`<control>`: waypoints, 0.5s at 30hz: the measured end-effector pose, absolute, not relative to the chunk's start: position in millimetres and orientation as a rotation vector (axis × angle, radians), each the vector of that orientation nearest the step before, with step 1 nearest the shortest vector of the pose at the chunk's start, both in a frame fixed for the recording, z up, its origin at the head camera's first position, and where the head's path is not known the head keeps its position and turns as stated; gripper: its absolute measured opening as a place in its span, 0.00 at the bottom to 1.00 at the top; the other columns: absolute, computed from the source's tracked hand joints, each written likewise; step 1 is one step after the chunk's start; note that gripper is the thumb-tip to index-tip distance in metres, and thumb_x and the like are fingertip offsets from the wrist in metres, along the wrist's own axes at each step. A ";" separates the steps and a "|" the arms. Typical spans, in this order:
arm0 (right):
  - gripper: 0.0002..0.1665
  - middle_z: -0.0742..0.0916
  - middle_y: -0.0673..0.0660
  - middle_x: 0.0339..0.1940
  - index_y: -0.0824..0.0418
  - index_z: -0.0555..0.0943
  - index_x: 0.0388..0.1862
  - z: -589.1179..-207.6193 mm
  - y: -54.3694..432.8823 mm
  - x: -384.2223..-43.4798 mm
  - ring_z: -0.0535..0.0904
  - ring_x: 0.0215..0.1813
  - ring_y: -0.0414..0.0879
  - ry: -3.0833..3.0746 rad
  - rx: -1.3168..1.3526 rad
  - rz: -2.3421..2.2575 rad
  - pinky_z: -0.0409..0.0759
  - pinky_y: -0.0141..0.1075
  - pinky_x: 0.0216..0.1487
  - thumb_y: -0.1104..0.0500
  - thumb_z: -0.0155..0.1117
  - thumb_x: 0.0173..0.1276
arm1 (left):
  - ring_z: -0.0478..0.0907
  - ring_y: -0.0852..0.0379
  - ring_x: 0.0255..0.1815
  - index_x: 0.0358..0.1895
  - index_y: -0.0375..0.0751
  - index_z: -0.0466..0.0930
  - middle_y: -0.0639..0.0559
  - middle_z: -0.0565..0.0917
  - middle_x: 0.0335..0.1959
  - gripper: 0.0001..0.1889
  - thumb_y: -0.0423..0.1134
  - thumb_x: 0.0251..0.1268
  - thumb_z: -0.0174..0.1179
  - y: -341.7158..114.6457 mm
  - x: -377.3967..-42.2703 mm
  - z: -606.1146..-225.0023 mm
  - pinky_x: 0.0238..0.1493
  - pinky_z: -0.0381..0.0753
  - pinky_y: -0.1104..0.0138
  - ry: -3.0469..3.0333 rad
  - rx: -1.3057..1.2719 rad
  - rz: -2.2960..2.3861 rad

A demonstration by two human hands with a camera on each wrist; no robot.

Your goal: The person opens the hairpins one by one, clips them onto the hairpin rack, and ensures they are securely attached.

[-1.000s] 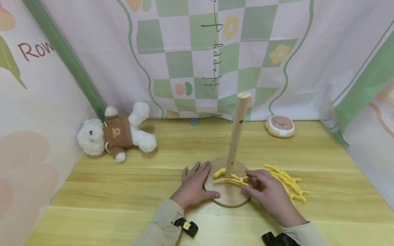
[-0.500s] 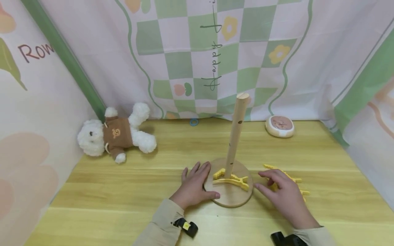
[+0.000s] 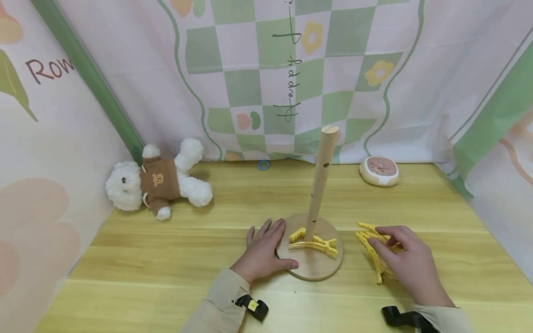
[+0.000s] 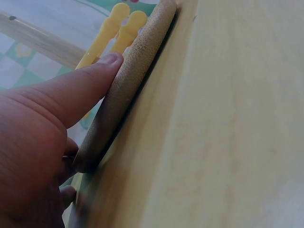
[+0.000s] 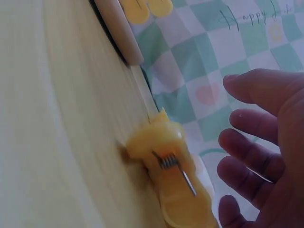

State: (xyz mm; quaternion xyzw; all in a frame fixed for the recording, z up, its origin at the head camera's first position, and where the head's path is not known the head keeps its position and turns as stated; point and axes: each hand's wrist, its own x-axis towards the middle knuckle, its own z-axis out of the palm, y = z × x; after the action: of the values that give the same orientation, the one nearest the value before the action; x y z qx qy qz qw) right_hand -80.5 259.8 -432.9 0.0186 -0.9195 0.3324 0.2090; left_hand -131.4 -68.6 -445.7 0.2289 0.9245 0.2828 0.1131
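"What's nearest?"

"The left hand, fingers laid flat on the round wooden base, thumb on its edge. I'd say it steadies the base; it isn't gripping."

"And the right hand?"

"It has just left the base and is now over the loose yellow clips on the tabletop. Its fingers are loosely bent, apart from the thumb, and I see nothing held."

"What does that shift mean?"

"My reading: the work passes to the loose clips, one now angled toward the person. The two matching clips lie on the base untouched, one in front of the upright wooden post, one behind."

"Farther back?"

"A white plush toy in a brown top, then a pink-and-white device and a blue ring. I can read no brand."

"Any writing?"

"'Row' on the left curtain, stopping at a green stripe. 'Happy' runs sideways up the back curtain; what follows is cut off."
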 end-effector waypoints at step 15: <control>0.19 0.84 0.56 0.42 0.61 0.86 0.51 -438.7 295.4 -83.2 0.70 0.35 0.28 -2.586 -0.075 0.886 0.69 0.21 0.32 0.53 0.75 0.64 | 0.41 0.45 0.82 0.81 0.43 0.50 0.51 0.52 0.82 0.57 0.66 0.54 0.69 -69.0 -131.6 -445.6 0.74 0.31 0.38 2.717 0.677 0.830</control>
State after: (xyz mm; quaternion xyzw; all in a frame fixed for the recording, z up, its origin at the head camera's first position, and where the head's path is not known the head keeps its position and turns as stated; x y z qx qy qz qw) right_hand -83.2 295.4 -438.7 -0.0270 -0.9262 0.3173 0.2020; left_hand -131.6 -69.0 -445.6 0.2304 0.9246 0.2826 0.1104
